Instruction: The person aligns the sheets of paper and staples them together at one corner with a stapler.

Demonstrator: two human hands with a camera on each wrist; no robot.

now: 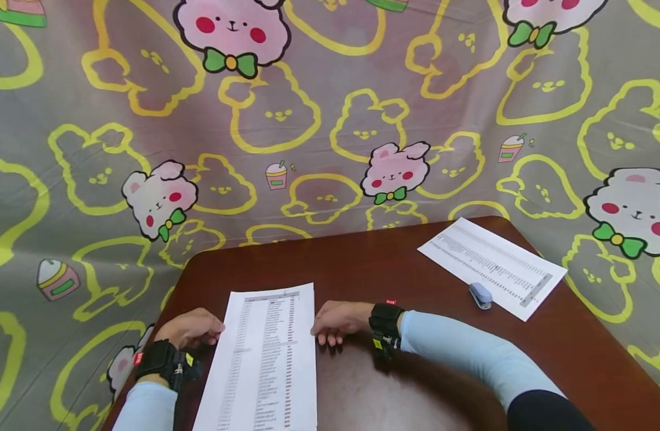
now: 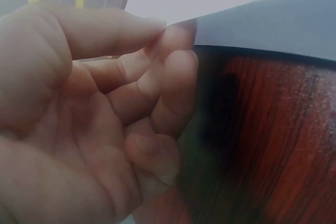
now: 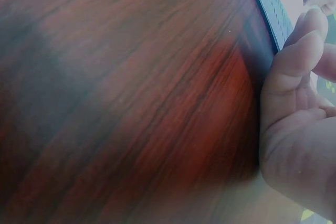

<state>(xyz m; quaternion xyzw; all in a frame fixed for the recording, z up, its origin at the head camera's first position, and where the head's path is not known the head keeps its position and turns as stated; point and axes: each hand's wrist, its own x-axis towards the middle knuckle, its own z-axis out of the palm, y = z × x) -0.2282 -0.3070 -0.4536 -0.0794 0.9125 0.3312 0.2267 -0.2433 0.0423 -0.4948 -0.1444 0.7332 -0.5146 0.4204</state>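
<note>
A printed sheet of paper [image 1: 271, 359] with columns of small text lies in front of me, its lower end cut off by the frame. My left hand [image 1: 192, 328] pinches its left edge between thumb and index finger. In the left wrist view, that edge of the paper [image 2: 252, 30] is raised off the wood, and the other fingers of the hand [image 2: 105, 93] curl below it. On the opposite side, my right hand [image 1: 341, 318] pinches the right edge. The right wrist view shows this hand [image 3: 299, 103] low against the tabletop, fingertips at the paper's edge [image 3: 270, 11].
The dark reddish wooden table [image 1: 373, 257] has rounded far corners. At its far right lies another printed sheet [image 1: 486, 257], with a small bluish stapler [image 1: 480, 296] at its near edge. A grey curtain [image 1: 330, 149] with cartoon prints hangs behind and beside the table.
</note>
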